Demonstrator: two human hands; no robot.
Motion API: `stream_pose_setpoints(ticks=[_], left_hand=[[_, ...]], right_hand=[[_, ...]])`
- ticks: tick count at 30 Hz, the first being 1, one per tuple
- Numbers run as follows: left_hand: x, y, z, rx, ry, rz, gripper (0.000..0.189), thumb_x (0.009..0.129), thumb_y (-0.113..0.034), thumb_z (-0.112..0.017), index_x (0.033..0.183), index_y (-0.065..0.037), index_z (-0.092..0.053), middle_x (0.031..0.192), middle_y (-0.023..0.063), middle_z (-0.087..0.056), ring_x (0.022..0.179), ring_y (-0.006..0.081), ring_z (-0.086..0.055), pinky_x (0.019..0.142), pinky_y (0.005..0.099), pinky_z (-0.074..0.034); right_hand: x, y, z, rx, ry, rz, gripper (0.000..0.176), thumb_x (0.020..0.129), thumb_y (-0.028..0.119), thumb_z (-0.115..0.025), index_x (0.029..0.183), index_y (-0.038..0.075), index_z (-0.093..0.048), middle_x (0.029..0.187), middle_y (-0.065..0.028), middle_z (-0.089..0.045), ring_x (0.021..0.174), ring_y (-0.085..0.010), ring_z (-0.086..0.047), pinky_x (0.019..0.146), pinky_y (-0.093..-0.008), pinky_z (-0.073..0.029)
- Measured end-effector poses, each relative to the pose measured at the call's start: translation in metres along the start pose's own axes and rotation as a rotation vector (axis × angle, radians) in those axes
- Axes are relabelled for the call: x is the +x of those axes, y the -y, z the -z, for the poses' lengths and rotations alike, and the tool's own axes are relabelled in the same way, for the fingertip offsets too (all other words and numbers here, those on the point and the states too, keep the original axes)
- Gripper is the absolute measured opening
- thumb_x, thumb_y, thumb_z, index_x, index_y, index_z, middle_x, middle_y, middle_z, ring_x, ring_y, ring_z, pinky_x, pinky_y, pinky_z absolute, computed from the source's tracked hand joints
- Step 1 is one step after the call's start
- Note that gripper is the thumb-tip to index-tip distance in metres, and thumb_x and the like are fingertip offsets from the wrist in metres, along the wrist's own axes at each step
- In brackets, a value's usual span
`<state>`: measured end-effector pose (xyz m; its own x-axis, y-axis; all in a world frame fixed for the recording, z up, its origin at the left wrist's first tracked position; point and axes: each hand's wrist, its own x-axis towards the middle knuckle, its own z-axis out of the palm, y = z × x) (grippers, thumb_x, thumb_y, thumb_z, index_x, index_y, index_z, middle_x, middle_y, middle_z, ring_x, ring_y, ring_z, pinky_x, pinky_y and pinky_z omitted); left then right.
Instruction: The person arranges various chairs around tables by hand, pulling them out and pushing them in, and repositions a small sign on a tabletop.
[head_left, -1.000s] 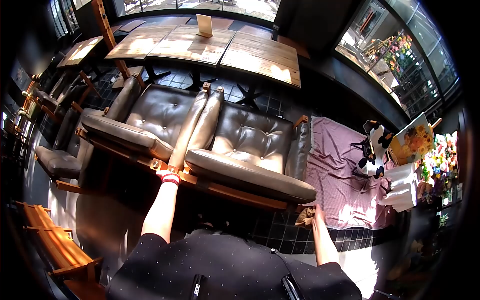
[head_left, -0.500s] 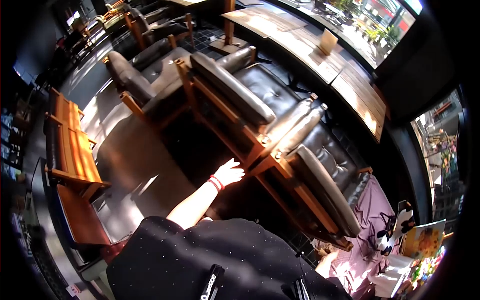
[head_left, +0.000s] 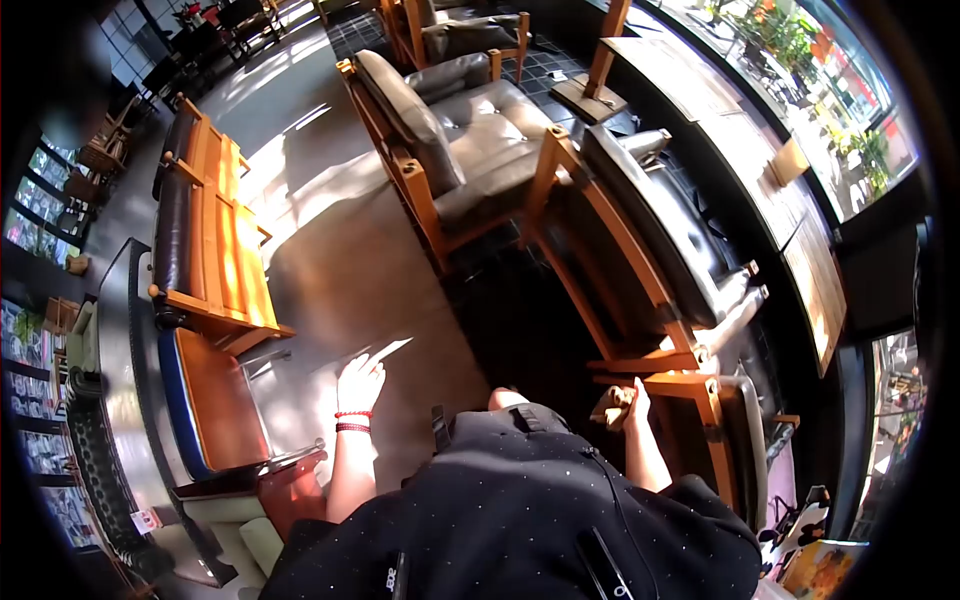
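My left hand (head_left: 360, 383), with red bead bracelets (head_left: 353, 420) at the wrist, is held out over the grey floor. Its fingers are stretched and nothing is in them. Low on the right, my right hand (head_left: 638, 403) is closed on a crumpled tan cloth (head_left: 611, 407). That hand is close to the wooden frame of the nearest armchair (head_left: 712, 420). Just beyond it stands another leather armchair (head_left: 610, 250), its wooden back turned toward me.
A wooden bench (head_left: 215, 235) and an orange-brown seat (head_left: 215, 400) line the left side. Ahead is a further leather armchair (head_left: 480, 130). A long wooden table (head_left: 815, 290) runs along the windows on the right. Grey floor (head_left: 350, 270) stretches forward between the furniture.
My view has turned and moved, so the chairs now lie more to the right. My left hand has gone from beside the armchairs to over the floor; the right hand has come up into clearer view.
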<state>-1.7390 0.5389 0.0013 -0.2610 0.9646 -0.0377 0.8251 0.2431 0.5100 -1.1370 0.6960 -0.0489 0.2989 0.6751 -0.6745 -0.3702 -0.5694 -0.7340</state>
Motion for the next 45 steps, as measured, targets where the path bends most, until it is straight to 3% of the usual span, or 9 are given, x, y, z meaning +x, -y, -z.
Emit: stream_pose_setpoints(ticks=[7,9,19,20,23,29,35,39,45], left_hand=[[0.084,-0.025,0.061,-0.810,-0.023,0.296,0.027,0.083,-0.024,-0.052,0.097,0.000,-0.056,0.097,0.0154,-0.058,0.095,0.0290,-0.052,0.086,0.0408,-0.043],[0.122,-0.010,0.070,-1.992,-0.250,0.815,0.026,0.082,-0.023,-0.054,0.095,0.000,-0.057,0.094,0.0153,-0.059,0.092,0.0291,-0.054,0.084,0.0409,-0.045],[0.245,0.032,0.135,-1.903,-0.384,0.856,0.027,0.085,-0.024,-0.050,0.101,-0.002,-0.054,0.092,0.0148,-0.061,0.085,0.0276,-0.058,0.079,0.0396,-0.048],[0.249,0.046,0.136,-1.904,-0.399,0.888,0.028,0.085,-0.024,-0.050,0.101,-0.002,-0.054,0.092,0.0146,-0.061,0.085,0.0273,-0.058,0.079,0.0395,-0.048],[0.262,0.090,0.150,-1.882,-0.444,1.004,0.027,0.084,-0.025,-0.049,0.100,-0.004,-0.054,0.089,0.0130,-0.061,0.080,0.0251,-0.058,0.076,0.0378,-0.048],[0.358,0.235,0.219,-1.765,-0.318,1.042,0.027,0.082,-0.021,-0.051,0.099,-0.001,-0.053,0.093,0.0169,-0.059,0.083,0.0270,-0.057,0.076,0.0372,-0.048],[0.547,0.349,0.311,-2.050,0.003,0.608,0.015,0.085,-0.019,-0.050,0.092,-0.006,-0.054,0.085,0.0117,-0.060,0.075,0.0248,-0.058,0.068,0.0371,-0.050],[0.664,0.319,0.357,-1.710,0.110,0.510,0.032,0.086,-0.027,-0.050,0.109,-0.005,-0.048,0.097,0.0154,-0.057,0.088,0.0268,-0.056,0.076,0.0367,-0.047],[0.806,0.266,0.342,-1.503,0.356,0.642,0.069,0.077,-0.050,-0.059,0.126,-0.010,-0.032,0.114,0.0220,-0.046,0.101,0.0367,-0.050,0.085,0.0466,-0.041]], right_hand=[[0.061,0.058,-0.215,-0.014,0.271,-0.290,0.023,0.079,0.029,-0.055,0.078,0.007,-0.061,0.075,-0.0064,-0.063,0.069,-0.0230,-0.059,0.068,-0.0381,-0.049],[0.068,0.062,-0.286,0.008,0.405,-0.170,0.018,0.078,0.025,-0.056,0.077,0.008,-0.061,0.074,-0.0063,-0.063,0.069,-0.0218,-0.060,0.067,-0.0370,-0.049],[-0.002,0.106,-0.604,-0.571,0.836,-0.234,0.044,0.077,0.038,-0.062,0.102,0.001,-0.058,0.090,-0.0094,-0.062,0.082,-0.0196,-0.058,0.077,-0.0324,-0.045],[-0.030,0.116,-0.627,-0.561,0.842,-0.190,0.036,0.082,0.039,-0.057,0.088,0.003,-0.061,0.071,-0.0094,-0.064,0.064,-0.0183,-0.060,0.063,-0.0288,-0.048],[-0.017,0.099,-0.669,-0.548,0.906,-0.256,0.038,0.083,0.039,-0.056,0.090,0.002,-0.062,0.071,-0.0083,-0.064,0.064,-0.0160,-0.060,0.062,-0.0268,-0.047],[-0.040,0.078,-0.705,-0.811,0.536,0.168,0.043,0.084,0.041,-0.055,0.080,-0.001,-0.065,0.067,-0.0011,-0.058,0.063,-0.0083,-0.050,0.059,-0.0241,-0.040],[-0.054,0.042,-0.719,-1.003,0.003,0.334,0.042,0.084,0.038,-0.052,0.087,-0.003,-0.062,0.074,-0.0105,-0.061,0.071,-0.0170,-0.055,0.067,-0.0319,-0.043],[-0.043,0.008,-0.729,-0.566,-0.207,0.239,0.036,0.083,0.039,-0.054,0.074,0.004,-0.057,0.070,-0.0016,-0.056,0.065,-0.0134,-0.050,0.061,-0.0284,-0.041],[-0.030,-0.008,-0.731,0.160,-0.218,-0.150,0.034,0.077,0.043,-0.062,0.088,0.011,-0.059,0.082,-0.0046,-0.062,0.071,-0.0200,-0.059,0.066,-0.0363,-0.049]])
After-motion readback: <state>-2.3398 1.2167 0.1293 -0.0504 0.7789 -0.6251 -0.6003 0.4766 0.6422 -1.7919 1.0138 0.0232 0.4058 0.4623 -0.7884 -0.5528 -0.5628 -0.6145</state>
